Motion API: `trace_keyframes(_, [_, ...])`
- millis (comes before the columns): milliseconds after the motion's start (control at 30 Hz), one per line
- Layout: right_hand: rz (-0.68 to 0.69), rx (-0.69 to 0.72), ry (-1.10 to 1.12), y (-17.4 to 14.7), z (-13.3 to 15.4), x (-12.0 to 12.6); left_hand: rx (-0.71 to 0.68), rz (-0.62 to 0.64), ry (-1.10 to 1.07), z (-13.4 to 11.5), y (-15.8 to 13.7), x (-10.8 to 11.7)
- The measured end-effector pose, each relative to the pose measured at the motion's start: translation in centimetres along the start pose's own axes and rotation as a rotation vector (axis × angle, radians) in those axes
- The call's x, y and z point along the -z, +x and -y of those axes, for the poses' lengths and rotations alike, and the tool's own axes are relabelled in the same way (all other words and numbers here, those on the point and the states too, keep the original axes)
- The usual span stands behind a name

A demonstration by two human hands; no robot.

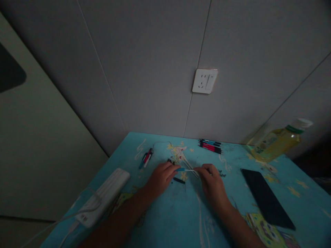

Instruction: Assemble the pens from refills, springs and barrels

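Near the middle of the table, my left hand (162, 175) is closed on a short blue pen barrel (180, 169). A thin white rod, like a pen refill (189, 170), runs from the barrel to my right hand (210, 177), whose fingertips pinch its other end. Whether the rod sits inside the barrel is too small to tell. Below the hands lies a black pen part (179, 180). Just behind them is a scatter of tiny coloured pieces (176, 155), with thin pale sticks beside it. Part of this is hidden by my fingers.
A few pens (146, 158) lie at the left, and several red, blue and black ones (210, 147) near the wall. A white power strip (103, 198) with cables rests at left. At right are a dark flat slab (267, 198) and a bottle of yellow liquid (278, 144).
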State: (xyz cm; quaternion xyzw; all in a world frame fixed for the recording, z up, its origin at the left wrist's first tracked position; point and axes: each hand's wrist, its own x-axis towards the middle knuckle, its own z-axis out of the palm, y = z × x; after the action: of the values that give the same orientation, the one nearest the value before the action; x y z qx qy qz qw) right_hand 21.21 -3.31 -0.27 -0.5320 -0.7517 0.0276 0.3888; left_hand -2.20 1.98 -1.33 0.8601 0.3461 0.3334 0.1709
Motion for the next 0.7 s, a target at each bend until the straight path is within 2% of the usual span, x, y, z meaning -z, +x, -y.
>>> trace_keyframes(133, [0.131,0.058,0.108,-0.2,1.0,-0.6,-0.147,0.123,0.222,-0.2,-0.1,0.0])
trace_keyframes(300, [0.086,-0.122,0.275,-0.6,1.7,-1.3,-0.253,0.183,0.359,-0.2,-0.4,0.2])
trace_keyframes(433, [0.078,-0.228,0.351,-0.8,1.5,-1.8,-0.236,0.215,0.433,-0.7,-0.7,-0.1])
trace_keyframes(700, [0.106,-0.219,0.385,-1.0,2.4,-2.6,-0.16,0.272,0.447,-2.3,-1.3,-0.3])
